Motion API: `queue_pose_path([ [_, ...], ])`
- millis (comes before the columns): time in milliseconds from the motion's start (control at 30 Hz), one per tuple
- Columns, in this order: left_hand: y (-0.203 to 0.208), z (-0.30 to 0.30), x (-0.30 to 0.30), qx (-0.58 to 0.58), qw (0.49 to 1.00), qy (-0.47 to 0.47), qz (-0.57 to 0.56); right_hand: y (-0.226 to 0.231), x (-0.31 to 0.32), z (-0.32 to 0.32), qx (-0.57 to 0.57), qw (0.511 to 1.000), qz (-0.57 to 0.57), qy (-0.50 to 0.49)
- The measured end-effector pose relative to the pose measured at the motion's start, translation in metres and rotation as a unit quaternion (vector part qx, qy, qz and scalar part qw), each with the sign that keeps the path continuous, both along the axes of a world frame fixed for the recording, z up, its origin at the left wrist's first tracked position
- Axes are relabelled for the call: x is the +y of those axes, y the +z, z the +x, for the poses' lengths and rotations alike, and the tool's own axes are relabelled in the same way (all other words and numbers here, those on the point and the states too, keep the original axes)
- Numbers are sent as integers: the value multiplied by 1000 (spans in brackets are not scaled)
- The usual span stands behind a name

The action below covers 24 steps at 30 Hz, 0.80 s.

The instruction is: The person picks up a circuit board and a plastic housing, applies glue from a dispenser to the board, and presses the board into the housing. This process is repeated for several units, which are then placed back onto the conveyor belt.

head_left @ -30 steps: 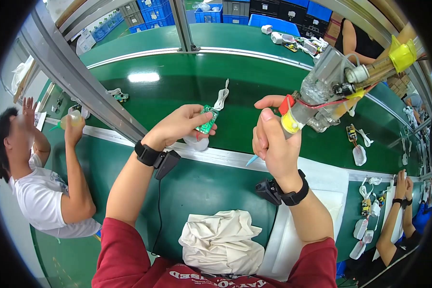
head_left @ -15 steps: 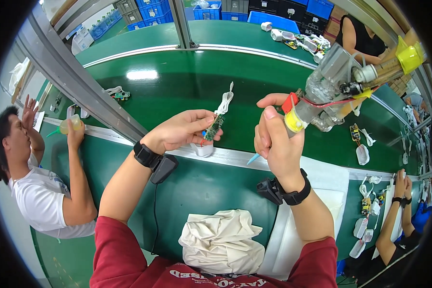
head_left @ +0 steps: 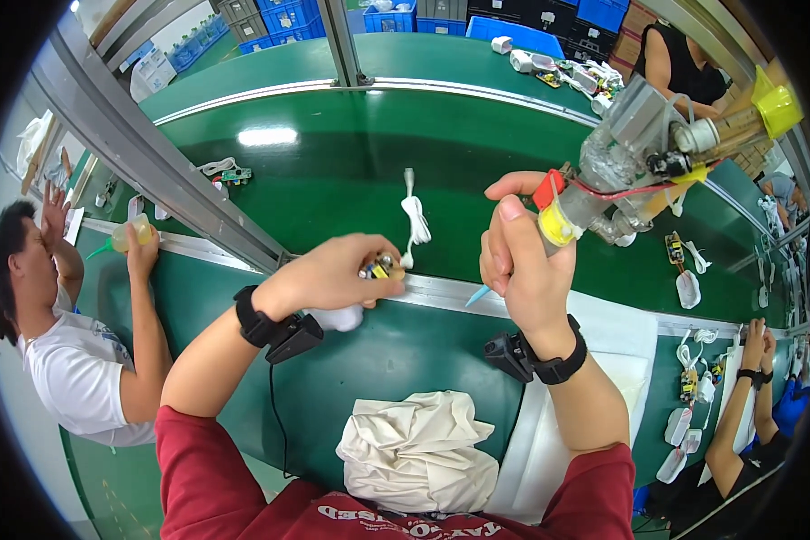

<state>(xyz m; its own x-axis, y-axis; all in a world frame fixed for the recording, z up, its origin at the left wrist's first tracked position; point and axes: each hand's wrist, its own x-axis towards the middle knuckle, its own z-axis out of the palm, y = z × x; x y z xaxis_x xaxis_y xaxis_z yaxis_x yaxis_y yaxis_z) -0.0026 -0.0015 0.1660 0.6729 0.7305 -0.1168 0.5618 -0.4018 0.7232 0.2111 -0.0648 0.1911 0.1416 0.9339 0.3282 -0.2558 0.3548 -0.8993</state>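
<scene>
My left hand [head_left: 328,274] is closed on a small circuit board [head_left: 381,269], tilted so its components face up; the fingers cover part of it. A bundled white cable [head_left: 414,223] extends from the board over the green belt. Below the palm shows a white plastic housing [head_left: 340,319], partly hidden by the hand and wristband. My right hand [head_left: 526,256] is wrapped round a pen-like dispensing tool [head_left: 594,184] bound with clear and yellow tape, with a red switch at its side. Its blue tip [head_left: 479,294] points down and left, apart from the board.
A crumpled cream cloth [head_left: 418,450] lies in front of me, with white foam sheets [head_left: 603,378] to its right. A metal post [head_left: 180,171] rises at left. Co-workers sit on both sides; one at left holds a squeeze bottle [head_left: 133,232]. Boards with housings [head_left: 687,288] lie at right.
My left hand has turned over and moved slightly left and down with the circuit board. The cable now lies straighter on the belt. My right hand has hardly moved.
</scene>
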Motion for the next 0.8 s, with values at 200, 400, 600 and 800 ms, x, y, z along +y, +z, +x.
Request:
queue_pose_path([
  [200, -20, 14, -15, -137, 876, 81, -456, -2, -1, -2, 2, 1000, -3, -3],
  [400, -65, 36, -36, -286, 830, 37, -476, -4, 5, 2, 6, 1000, -5, -10],
  [600, -96, 53, -47, -335, 832, -55, -439, -15, 16, -2, 16, 1000, -2, -18],
  [800, -115, 46, -35, -375, 815, -61, -437, -31, 27, -10, 23, 999, -17, -14],
])
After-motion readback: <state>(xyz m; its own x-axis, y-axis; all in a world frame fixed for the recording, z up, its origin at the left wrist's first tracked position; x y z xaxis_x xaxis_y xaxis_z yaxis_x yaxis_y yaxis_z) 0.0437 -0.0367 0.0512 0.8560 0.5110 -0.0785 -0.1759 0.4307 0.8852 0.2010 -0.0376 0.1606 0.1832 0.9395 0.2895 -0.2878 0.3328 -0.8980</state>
